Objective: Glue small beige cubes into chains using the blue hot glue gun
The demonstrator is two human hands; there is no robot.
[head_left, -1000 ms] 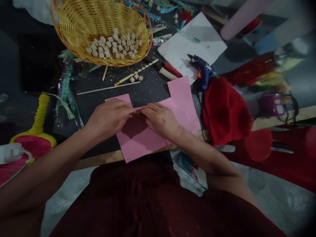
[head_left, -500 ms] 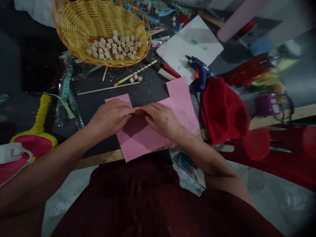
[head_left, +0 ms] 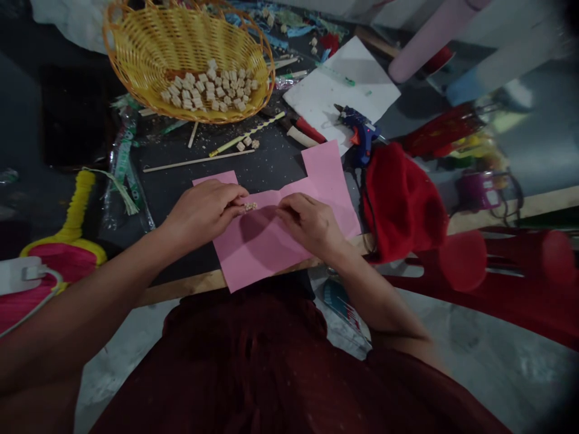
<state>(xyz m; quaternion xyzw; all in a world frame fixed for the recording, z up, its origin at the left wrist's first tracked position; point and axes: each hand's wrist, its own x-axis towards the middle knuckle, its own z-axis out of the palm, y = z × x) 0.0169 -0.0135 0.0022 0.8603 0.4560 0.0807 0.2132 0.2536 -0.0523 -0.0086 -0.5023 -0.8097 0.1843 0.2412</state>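
Between the thumb and fingers of my left hand [head_left: 208, 206] is a small beige bundle of short stick pieces [head_left: 250, 207], its end facing right. My right hand [head_left: 312, 222] is just to the right of it, thumb and fingers pinched together; whether something tiny is between them cannot be made out. Both hands are over a cut sheet of pink paper [head_left: 253, 259] lying at the table's front edge. A yellow wicker basket [head_left: 176, 42] behind them holds many similar beige stick bundles [head_left: 208, 90]. A few loose bundles [head_left: 247, 143] lie in front of the basket.
A blue glue gun [head_left: 362, 132] rests by a white sheet [head_left: 344, 78], near pliers [head_left: 305, 131]. Red cloth [head_left: 402, 205] lies at the right. Thin wooden sticks [head_left: 199, 161] lie behind the pink paper. A yellow-and-pink handled object [head_left: 67, 241] is at left.
My right hand has drawn away to the right from my left hand, leaving a gap. The beige bundle now shows at my left fingertips.
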